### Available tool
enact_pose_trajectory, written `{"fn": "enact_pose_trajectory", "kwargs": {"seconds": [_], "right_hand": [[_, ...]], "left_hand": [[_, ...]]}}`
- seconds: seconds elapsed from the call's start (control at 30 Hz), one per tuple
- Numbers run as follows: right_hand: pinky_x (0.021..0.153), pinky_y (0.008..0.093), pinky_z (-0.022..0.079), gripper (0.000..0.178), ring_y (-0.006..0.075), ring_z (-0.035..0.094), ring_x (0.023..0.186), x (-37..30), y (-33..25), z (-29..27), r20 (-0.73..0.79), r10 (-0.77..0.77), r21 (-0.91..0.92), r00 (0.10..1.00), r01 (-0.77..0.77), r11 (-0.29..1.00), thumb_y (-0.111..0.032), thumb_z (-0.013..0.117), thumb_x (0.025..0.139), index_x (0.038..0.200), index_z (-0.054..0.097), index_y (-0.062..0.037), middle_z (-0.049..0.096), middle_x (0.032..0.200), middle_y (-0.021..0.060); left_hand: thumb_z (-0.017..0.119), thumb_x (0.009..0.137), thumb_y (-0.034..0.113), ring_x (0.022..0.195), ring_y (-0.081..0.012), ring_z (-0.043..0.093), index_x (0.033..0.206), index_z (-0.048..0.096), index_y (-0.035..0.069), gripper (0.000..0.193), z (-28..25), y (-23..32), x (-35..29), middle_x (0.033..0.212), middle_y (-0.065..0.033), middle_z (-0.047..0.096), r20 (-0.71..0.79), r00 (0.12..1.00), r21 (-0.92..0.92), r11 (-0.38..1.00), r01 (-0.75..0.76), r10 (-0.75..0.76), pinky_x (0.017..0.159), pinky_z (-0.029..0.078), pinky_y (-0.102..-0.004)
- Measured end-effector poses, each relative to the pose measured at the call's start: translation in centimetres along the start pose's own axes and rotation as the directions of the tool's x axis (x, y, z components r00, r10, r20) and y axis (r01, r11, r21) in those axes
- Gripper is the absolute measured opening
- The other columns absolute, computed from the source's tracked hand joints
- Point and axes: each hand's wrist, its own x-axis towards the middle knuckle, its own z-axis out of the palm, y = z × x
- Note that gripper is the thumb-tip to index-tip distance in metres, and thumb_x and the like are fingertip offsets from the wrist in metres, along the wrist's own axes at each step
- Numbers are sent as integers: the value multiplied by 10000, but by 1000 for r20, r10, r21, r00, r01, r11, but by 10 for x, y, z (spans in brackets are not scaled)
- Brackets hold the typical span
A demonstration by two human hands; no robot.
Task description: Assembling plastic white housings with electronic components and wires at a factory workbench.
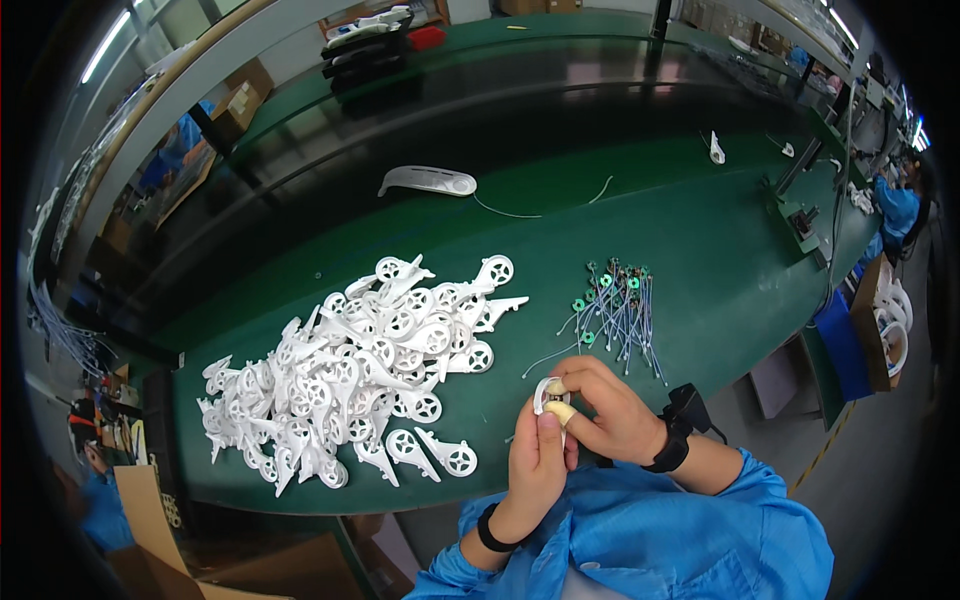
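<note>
Close to the table's front edge, my two hands meet around a small white plastic part with a curved rim. My left hand grips it from below and the left, fingers closed. From the other side, my right hand pinches it, with pale yellow covers on thumb and forefinger. What lies inside the part is hidden by those fingers. Just beyond my hands is a bunch of thin grey wires with small green round pieces at their ends. To the left spreads a large heap of white plastic parts with spoked round ends.
The green table curves across the view. Farther back lies a long white shell with a wire beside it. Small white pieces rest at the far right. A cardboard box stands off the right end; co-workers in blue sit beyond.
</note>
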Motion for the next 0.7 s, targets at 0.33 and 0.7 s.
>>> {"fn": "enact_pose_trajectory", "kwargs": {"seconds": [0.33, 0.7], "right_hand": [[627, 249, 494, 259, 125, 618, 733, 194, 189, -96, -318, 393, 87, 863, -386, 918, -113, 634, 848, 1023, 496, 19, 615, 907, 97], [857, 426, 501, 569, 357, 651, 949, 262, 220, 24, -229, 493, -616, 839, -518, 594, -521, 700, 775, 972, 661, 12, 665, 1003, 229]], "left_hand": [[431, 1013, 159, 738, -149, 610, 1380, 343, -10, 414, -56, -16, -28, 949, -128, 622, -31, 996, 239, 968, -72, 82, 658, 494, -248], [648, 795, 65, 607, -231, 613, 984, 638, 18, 195, -65, -29, -26, 714, -91, 613, 146, 861, 828, 415, -376, 487, 534, 508, -324]]}}
